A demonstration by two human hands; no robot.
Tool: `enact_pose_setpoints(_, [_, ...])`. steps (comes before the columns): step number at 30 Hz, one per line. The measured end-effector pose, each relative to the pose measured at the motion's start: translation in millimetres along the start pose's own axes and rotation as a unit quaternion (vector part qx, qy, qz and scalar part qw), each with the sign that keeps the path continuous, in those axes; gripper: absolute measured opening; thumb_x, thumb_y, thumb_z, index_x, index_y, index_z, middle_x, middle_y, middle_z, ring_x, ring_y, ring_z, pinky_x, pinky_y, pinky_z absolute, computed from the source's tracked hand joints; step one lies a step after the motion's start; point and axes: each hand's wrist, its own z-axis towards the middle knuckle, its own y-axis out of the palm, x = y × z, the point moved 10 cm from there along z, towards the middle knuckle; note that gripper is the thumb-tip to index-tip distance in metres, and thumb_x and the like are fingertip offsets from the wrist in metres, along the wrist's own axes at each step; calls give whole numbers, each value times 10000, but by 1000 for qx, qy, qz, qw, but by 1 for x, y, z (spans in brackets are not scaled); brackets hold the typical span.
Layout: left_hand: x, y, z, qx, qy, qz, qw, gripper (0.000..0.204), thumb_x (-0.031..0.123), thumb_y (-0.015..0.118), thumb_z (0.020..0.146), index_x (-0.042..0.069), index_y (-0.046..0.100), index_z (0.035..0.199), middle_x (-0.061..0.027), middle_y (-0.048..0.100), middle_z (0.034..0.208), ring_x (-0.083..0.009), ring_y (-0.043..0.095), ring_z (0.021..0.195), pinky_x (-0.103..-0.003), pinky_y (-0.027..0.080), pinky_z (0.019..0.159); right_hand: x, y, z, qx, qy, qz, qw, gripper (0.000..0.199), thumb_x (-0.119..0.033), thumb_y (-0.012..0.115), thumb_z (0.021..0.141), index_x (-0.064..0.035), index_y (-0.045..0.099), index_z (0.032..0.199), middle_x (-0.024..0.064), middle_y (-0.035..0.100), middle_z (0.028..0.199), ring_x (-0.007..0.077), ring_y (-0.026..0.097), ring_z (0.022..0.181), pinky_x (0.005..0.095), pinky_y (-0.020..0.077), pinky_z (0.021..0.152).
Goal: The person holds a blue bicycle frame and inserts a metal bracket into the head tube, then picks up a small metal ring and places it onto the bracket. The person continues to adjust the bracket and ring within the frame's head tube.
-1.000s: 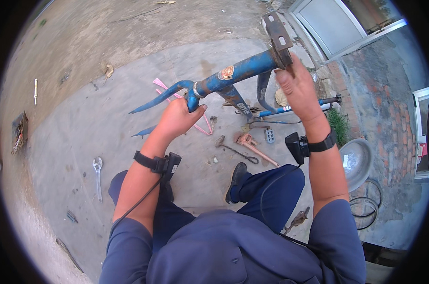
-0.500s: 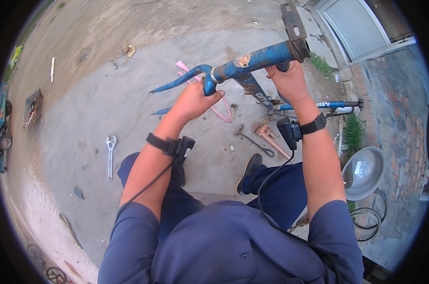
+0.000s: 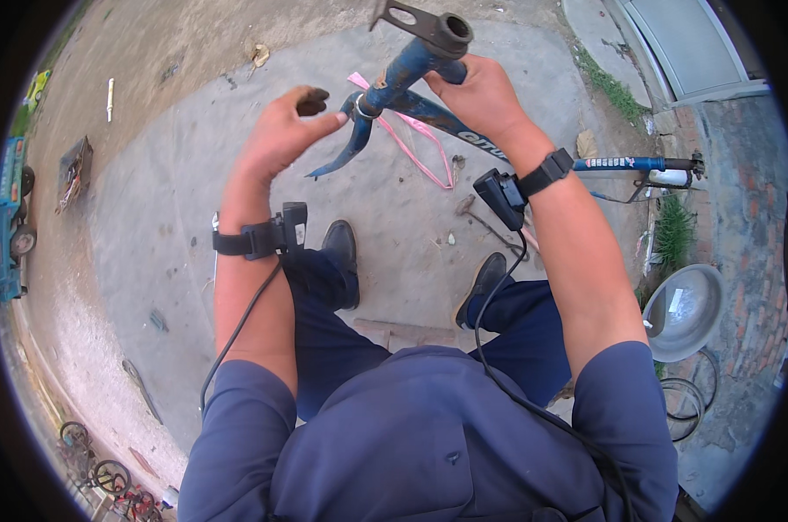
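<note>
A worn blue bicycle frame is held up in front of me, its front end raised. My right hand is wrapped round a blue tube close behind the head tube. A rusty slotted bracket sits at the upper end of that head tube. At its lower end the blue fork curves down to the left. My left hand is off the metal, just left of the fork, with thumb and fingers apart and darkened fingertips. Further right lies a blue tube with a black end; my right forearm hides where it joins.
A pink strap and a hammer lie on the concrete ahead of my shoes. At right stand a metal basin and black hoops by a brick wall. A box of tools is at left.
My left hand has let go of the fork area and moved left, opening. The frame's front end has swung left and turned toward me, with my right hand still on it.
</note>
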Motion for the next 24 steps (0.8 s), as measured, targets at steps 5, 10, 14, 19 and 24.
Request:
enact_pose_setpoints(5, [11,-39,-9,64,11,-130,989,576,403,737,942,-56,657,1279,-149,731,1187,-210,654,1158,-340,477,1037,-9,38,1,-37,12,-26,999,228,-363,732,883,-142,771,923,112,726,798,354,675,747,424,535,681])
enact_pose_setpoints(10, [14,-52,-11,113,42,-272,955,604,512,611,1029,-35,651,1282,-119,742,1151,-192,658,1141,-353,453,1044,-6,58,6,-58,25,-52,997,214,-367,730,878,-161,767,923,121,728,806,373,683,775,446,544,696])
enact_pose_setpoints(14, [20,-53,-14,113,70,-298,945,644,556,561,1043,-33,642,1289,-120,739,1163,-196,662,1150,-358,456,1041,-3,60,14,-63,9,-62,996,228,-382,719,881,-167,768,938,132,735,833,393,684,802,466,551,713])
enact_pose_setpoints(19, [16,-51,-13,118,55,-290,948,648,561,555,1043,-33,643,1287,-116,736,1178,-195,664,1157,-357,458,1038,-2,59,31,-47,-6,-82,996,275,-391,707,925,-124,764,967,140,703,777,360,645,728,436,536,698])
enact_pose_setpoints(24, [11,-52,-11,124,49,-285,949,636,554,564,1042,-27,643,1288,-107,738,1169,-190,666,1152,-356,463,1031,-2,59,31,-41,-11,-99,994,271,-382,709,943,-120,768,982,133,692,743,347,644,697,420,531,688])
